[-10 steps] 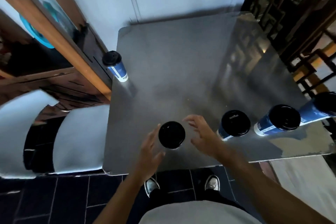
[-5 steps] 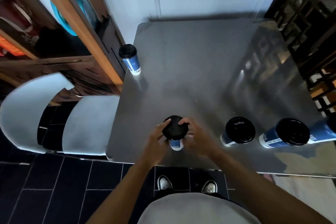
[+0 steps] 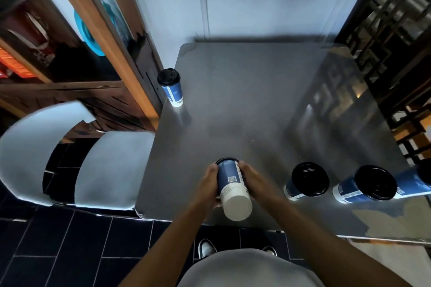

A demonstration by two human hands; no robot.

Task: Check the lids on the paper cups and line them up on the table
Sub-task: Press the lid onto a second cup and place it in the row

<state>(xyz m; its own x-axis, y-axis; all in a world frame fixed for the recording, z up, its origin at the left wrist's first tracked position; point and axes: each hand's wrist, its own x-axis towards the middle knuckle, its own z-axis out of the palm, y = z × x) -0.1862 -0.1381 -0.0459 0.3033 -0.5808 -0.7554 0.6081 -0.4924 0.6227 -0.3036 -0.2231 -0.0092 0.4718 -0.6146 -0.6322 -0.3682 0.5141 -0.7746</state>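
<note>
Hands, left hand point(image 3: 207, 187) and right hand point(image 3: 253, 183), grip tilted blue cup point(image 3: 232, 187); label unreadable.

Blue lidded cup point(image 3: 232, 184) tipped, white base toward camera; three cups point(image 3: 307, 180) in a row right, one point(image 3: 171, 86) far left

Rightmost cup point(image 3: 417, 182) cut by frame edge; held cup point(image 3: 233, 187) lid mostly hidden.

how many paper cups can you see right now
5: one tipped between both hands, one at the table's far left edge, three along the near right, the last cut off.
</note>
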